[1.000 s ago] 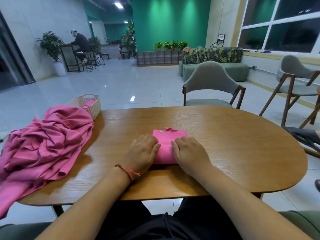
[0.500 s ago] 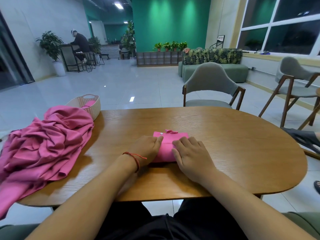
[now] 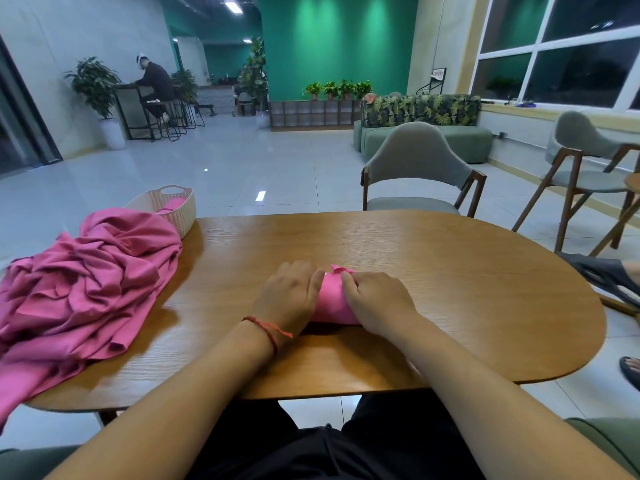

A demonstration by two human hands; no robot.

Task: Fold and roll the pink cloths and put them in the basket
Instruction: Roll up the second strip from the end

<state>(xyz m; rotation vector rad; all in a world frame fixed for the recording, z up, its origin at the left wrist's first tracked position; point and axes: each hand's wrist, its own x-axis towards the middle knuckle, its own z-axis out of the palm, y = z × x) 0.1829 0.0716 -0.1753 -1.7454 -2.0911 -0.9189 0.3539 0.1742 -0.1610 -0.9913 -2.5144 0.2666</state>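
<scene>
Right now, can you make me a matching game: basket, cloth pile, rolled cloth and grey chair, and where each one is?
Things:
1 basket
2 cloth pile
3 rolled cloth
4 grey chair

Places:
A held by the left hand and right hand
B on the floor beyond the table
C far left corner of the table
D left side, hanging over the edge

Pairs: 1-C, 2-D, 3-A, 4-B

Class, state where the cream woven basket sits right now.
In the head view, the cream woven basket sits at the oval wooden table's far left edge, behind the heap of pink cloths, with pink cloth showing inside.
</scene>
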